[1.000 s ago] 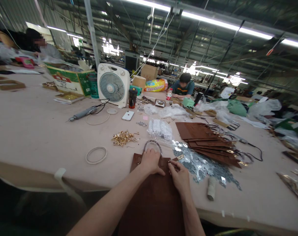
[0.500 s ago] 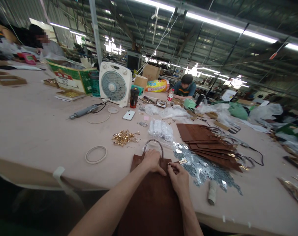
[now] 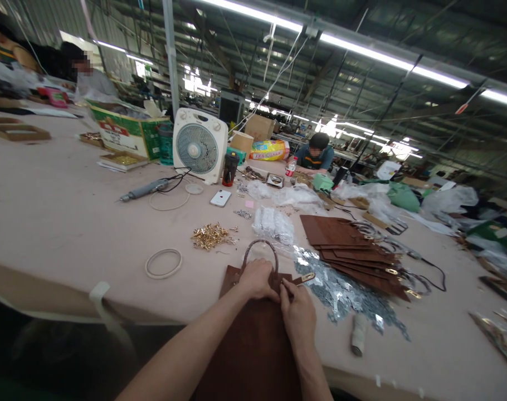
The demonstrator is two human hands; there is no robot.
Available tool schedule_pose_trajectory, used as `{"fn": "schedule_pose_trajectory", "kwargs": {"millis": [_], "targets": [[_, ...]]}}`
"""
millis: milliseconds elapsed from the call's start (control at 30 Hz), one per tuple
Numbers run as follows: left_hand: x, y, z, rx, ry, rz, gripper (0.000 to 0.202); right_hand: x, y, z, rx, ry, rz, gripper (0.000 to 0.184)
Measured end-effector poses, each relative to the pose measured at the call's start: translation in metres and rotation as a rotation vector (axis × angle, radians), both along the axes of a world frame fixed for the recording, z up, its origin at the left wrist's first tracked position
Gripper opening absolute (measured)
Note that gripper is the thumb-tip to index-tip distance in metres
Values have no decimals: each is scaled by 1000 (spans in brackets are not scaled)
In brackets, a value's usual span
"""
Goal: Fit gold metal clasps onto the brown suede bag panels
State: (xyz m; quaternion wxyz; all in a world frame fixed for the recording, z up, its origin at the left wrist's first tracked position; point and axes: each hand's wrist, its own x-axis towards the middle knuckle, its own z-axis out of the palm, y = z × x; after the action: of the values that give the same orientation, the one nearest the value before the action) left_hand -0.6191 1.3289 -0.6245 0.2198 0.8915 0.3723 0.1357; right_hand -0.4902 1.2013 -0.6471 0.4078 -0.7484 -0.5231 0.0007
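A brown leather bag panel (image 3: 253,345) with a curved handle (image 3: 262,243) hangs over the table's front edge. My left hand (image 3: 257,280) grips its top within the handle's arch, thumb on the front face and fingers mostly hidden. On the panel's upper right, my right hand (image 3: 296,306) is closed in a pinch. Whatever is between its fingertips is too small to make out. Just beyond these fingers a narrow strap with a gold-coloured slotted metal plate (image 3: 307,277) sticks out to the right.
Small metal plates (image 3: 341,292) lie heaped at the right, beside stacked brown leather panels (image 3: 349,245). Gold-coloured fasteners (image 3: 211,236), a tape ring (image 3: 164,263) and a grey cylinder (image 3: 358,334) are nearby. Farther back stand a fan (image 3: 199,146), a phone (image 3: 220,198) and a corded tool (image 3: 142,190).
My right hand has shifted slightly left along the panel's top, with its fingertips closer to my left thumb. The strap's metal plate now tilts up more. My left hand keeps its hold.
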Motion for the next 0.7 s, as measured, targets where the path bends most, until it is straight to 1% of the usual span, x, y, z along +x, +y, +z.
{"fn": "schedule_pose_trajectory", "kwargs": {"millis": [67, 133, 233, 267, 300, 367, 433, 467, 500, 533, 600, 667, 700], "targets": [[-2, -1, 1, -16, -28, -7, 74, -4, -1, -2, -12, -10, -40, 43], [-3, -3, 5, -46, -73, 8, 68, -5, -3, -1, -6, 70, -33, 44], [-4, -9, 13, -77, -127, 61, 47, -1, -8, 6, 38, 322, 37, 46], [-4, -12, 15, -79, -140, 81, 44, 1, -11, 8, 69, 429, 53, 48], [-4, -16, 18, -80, -153, 108, 45, 4, -14, 11, 127, 545, 53, 50], [-4, -23, 20, -93, -191, 185, 54, 11, -21, 14, 315, 813, 23, 51], [-3, -28, 22, -126, -248, 252, 61, 18, -26, 14, 528, 1094, 3, 43], [-3, -29, 23, -154, -294, 256, 62, 21, -28, 13, 610, 1216, 7, 38], [-2, -28, 25, -194, -356, 233, 62, 24, -29, 11, 659, 1309, 18, 34], [-1, -26, 29, -246, -432, 190, 63, 26, -30, 10, 674, 1369, 32, 32], [0, -19, 40, -338, -536, 92, 66, 27, -29, 7, 627, 1401, 58, 32], [-4, -13, 53, -359, -526, 42, 68, 24, -27, 6, 508, 1369, 99, 37], [-10, -11, 59, -338, -486, 41, 64, 21, -25, 6, 433, 1348, 127, 42]]}}
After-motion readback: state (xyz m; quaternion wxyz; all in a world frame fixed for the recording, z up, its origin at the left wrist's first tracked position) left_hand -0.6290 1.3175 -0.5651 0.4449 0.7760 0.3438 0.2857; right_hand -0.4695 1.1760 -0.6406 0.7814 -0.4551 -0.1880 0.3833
